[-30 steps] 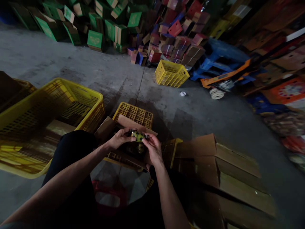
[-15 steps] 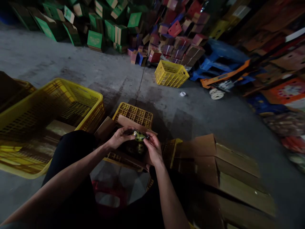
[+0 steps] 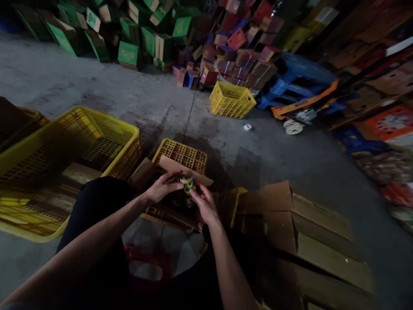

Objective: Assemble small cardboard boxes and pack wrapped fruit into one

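My left hand (image 3: 163,186) and my right hand (image 3: 202,205) meet over an open cardboard box (image 3: 151,171) that rests on a flat yellow crate (image 3: 181,155). Both pinch a small yellow-green item (image 3: 187,184), too dim to name. The left fingers hold its upper left end. The right fingertips close on its lower side. The inside of the box under the hands is dark and I cannot make out what lies there.
A large yellow crate (image 3: 74,142) stands at my left. Brown cartons (image 3: 300,224) lie at my right. A red stool (image 3: 146,267) shows between my legs. Further off sit a yellow basket (image 3: 231,100), a blue pallet jack (image 3: 300,92) and heaps of coloured boxes (image 3: 180,34).
The small item has turned from lying crosswise to more upright. My right hand has slid down and left beneath it. My left hand has barely moved.
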A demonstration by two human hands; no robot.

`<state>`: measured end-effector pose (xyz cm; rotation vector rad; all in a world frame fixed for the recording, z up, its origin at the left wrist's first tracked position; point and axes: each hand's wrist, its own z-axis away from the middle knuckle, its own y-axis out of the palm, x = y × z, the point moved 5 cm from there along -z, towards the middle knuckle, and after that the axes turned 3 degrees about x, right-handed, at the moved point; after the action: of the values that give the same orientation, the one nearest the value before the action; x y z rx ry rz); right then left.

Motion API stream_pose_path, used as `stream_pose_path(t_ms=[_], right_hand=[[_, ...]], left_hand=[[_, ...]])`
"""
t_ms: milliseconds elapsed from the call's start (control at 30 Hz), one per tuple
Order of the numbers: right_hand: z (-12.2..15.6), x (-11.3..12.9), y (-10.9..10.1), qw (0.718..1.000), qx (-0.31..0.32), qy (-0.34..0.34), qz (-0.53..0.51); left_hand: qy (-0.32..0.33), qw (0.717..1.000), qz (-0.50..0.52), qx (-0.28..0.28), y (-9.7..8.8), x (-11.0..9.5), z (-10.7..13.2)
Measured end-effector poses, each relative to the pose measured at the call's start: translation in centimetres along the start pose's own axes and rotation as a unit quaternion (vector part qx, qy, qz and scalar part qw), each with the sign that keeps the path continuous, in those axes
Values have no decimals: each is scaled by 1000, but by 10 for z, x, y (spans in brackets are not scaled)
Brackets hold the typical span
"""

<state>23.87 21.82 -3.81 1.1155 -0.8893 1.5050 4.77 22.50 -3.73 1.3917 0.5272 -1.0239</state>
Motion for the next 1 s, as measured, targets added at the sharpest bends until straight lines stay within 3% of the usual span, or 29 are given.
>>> stream_pose_path(t_ms=[133, 233, 467, 700, 867, 1000], right_hand=[[0, 0, 3, 1000, 0, -22, 7], [0, 7, 7, 998, 21, -48, 20], [0, 21, 2, 998, -18, -55, -4], [-3, 8, -12, 996, -74, -44, 24], [-4, -5, -8, 992, -91, -22, -85], [-6, -5, -4, 980, -99, -10, -174]], left_hand=[[-20, 996, -53, 68, 7, 3, 2], [-21, 995, -87, 46, 2, 6, 3], [-36, 991, -129, 15, 1, 8, 6], [-59, 987, -147, 33, 5, 5, 11], [-68, 986, -145, 45, 4, 10, 9], [-32, 986, -149, 61, 6, 10, 5]])
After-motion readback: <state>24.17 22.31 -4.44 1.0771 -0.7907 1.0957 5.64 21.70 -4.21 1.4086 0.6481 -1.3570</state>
